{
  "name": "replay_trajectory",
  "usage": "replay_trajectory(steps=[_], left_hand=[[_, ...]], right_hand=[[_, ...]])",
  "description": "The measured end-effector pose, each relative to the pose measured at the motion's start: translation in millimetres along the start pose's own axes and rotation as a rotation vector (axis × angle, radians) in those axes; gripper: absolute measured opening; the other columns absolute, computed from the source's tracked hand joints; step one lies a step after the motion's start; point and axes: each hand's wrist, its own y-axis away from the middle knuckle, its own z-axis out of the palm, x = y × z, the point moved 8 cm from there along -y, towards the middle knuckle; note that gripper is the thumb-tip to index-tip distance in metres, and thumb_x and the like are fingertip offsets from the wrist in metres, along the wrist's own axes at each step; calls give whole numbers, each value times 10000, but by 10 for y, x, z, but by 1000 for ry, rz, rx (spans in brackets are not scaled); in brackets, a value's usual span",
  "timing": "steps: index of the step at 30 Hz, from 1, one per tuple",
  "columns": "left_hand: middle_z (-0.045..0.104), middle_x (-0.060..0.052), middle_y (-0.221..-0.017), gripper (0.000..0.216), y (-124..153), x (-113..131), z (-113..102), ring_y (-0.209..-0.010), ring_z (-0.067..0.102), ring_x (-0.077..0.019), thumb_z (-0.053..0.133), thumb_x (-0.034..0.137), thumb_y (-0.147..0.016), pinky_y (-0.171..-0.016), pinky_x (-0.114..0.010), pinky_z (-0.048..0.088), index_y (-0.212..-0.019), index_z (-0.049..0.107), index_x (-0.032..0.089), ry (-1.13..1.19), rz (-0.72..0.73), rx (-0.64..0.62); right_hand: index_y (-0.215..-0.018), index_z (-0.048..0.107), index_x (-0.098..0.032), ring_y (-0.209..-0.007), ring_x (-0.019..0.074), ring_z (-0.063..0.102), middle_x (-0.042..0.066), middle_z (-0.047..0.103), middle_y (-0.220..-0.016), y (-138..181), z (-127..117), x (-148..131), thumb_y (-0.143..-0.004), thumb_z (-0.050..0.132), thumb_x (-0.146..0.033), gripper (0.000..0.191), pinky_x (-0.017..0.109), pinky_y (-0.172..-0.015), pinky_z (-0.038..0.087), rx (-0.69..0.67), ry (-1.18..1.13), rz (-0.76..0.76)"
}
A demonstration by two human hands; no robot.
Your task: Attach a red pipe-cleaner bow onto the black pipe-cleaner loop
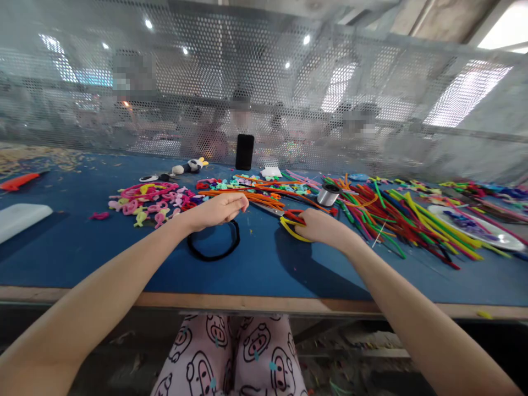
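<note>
Working with scissors (277,212) and a black loop (210,258) seems the step in hand, the right hand's (320,226) fingers wrapped round the scissors. The loop lies near and left on the table (258,269), just beneath the left hand (218,211); the next move would likely call for steadying it. The left fingers curl inward, but whether they pinch the loop, whose far edge is hidden, cannot be told.

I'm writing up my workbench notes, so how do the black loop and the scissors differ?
The black loop shows only black, while the scissors have metal blades and yellow on the handles. The black loop curves into a broad ring; the scissors taper toward their tips. The left hand hides the black loop's upper part, whereas the scissors' handles are in the right hand. Both show against the blue tabletop.
</note>
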Motion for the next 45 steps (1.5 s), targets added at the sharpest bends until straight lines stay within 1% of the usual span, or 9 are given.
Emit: replay_trajectory(steps=[3,10,13,17,19,21,25,35,45], left_hand=[[290,77,-538,303,7,8,-10,-447,243,-85,430,458,-1002,-414,-190,207,-860,513,203,17,-4,11],[281,88,-525,312,-6,-21,-54,-410,207,-71,417,474,-1009,-390,-178,166,-855,480,211,90,-32,66],[287,91,-513,308,-20,-35,-82,-393,201,-69,416,475,-1010,-378,-177,155,-854,472,215,121,-31,92],[304,87,-516,290,-33,-53,-130,-385,212,-66,417,451,-1014,-368,-181,151,-851,464,215,123,-22,142],[313,83,-518,286,-37,-46,-137,-388,222,-65,422,441,-1015,-371,-183,158,-852,472,212,117,-8,153],[314,80,-515,285,-40,-39,-132,-389,227,-65,426,433,-1015,-372,-186,160,-844,475,210,118,-6,156],[296,86,-506,279,-39,-18,-136,-394,215,-64,421,411,-1020,-378,-180,161,-834,468,208,135,0,175],[294,87,-481,281,-38,18,-151,-393,227,-67,401,379,-1029,-396,-184,179,-814,463,209,108,33,200],[319,75,-504,280,-20,38,-87,-420,254,-77,414,403,-1021,-417,-201,204,-846,502,202,45,60,136]], right_hand=[[-824,693,-126,-850,269,670,185,708,-939,38,39,-21,-887,526,-324,267,304,-658,403,134,15,-4],[-760,574,-177,-674,213,585,108,649,-793,189,34,104,-717,695,-412,268,295,-542,326,69,-93,106],[-691,522,-199,-555,157,499,51,558,-658,383,144,169,-721,729,-528,390,276,-487,305,-99,-271,140],[-846,480,-230,-427,66,356,-47,458,-641,788,373,103,-770,602,-748,538,196,-391,272,-455,-1001,297],[-829,458,-231,-411,49,338,-60,447,-638,924,379,-6,-766,581,-782,568,174,-369,288,-546,-1217,264],[-769,456,-223,-400,51,344,-59,439,-613,983,357,-81,-777,562,-787,574,180,-355,337,-574,-1299,179],[-777,495,-226,-398,68,409,-47,474,-624,978,374,-108,-827,487,-794,570,198,-362,422,-561,-1295,122],[-719,502,-222,-342,91,421,-43,470,-535,909,343,-277,-761,546,-789,571,229,-312,448,-556,-1300,163],[-650,425,-212,-333,77,439,-46,456,-518,871,156,-373,-767,397,-895,694,209,-306,450,-471,-1183,27]])
